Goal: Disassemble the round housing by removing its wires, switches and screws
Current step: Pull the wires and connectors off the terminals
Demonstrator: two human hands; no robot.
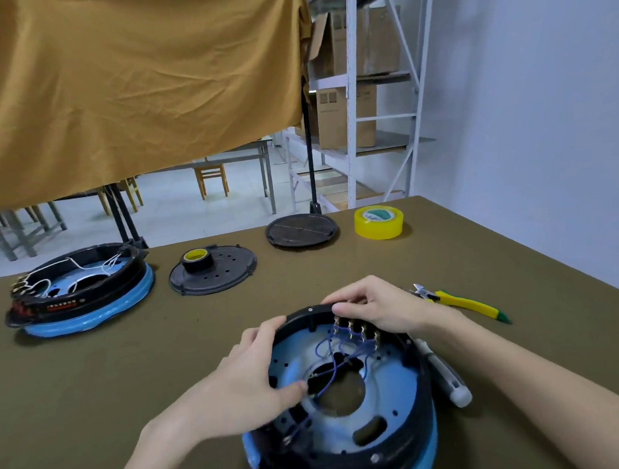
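Your round housing (352,396) sits at 6 o'clock on the surface (162,354). Left hand (245,381) grips its rim at 9 o'clock; right hand (372,310) pinches the switches (357,331) at 12. Blue wires (331,357) (all attached, seemingly) remain, so little looks done.

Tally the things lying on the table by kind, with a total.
Round housings: 2
Round cover plates: 2
Tape rolls: 2
Cutters: 1
Screwdrivers: 1
Total: 8
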